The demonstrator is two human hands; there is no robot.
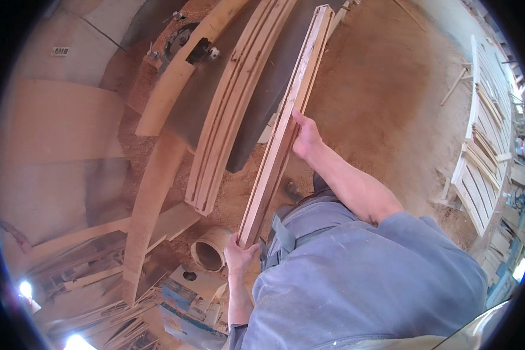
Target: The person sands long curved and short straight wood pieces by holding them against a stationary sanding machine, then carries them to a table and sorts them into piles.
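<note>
Along the left side of the dark table (pixel 255 125) runs a slotted board (pixel 164 96), and below the table's near end a round tub (pixel 220 235) lies on its side, its mouth showing. Grooved wooden lengths (pixel 232 111) lie on the table, overhanging its near end. Nearer the person than the table, the left hand (pixel 239 256) grasps the lower end of a long timber (pixel 279 139), which slants up along the table's right side. Right of the table, the right hand (pixel 307 137) grips the timber partway up, thumb on top, other fingers hidden. Well right of the table stands a slatted rack (pixel 471 175).
</note>
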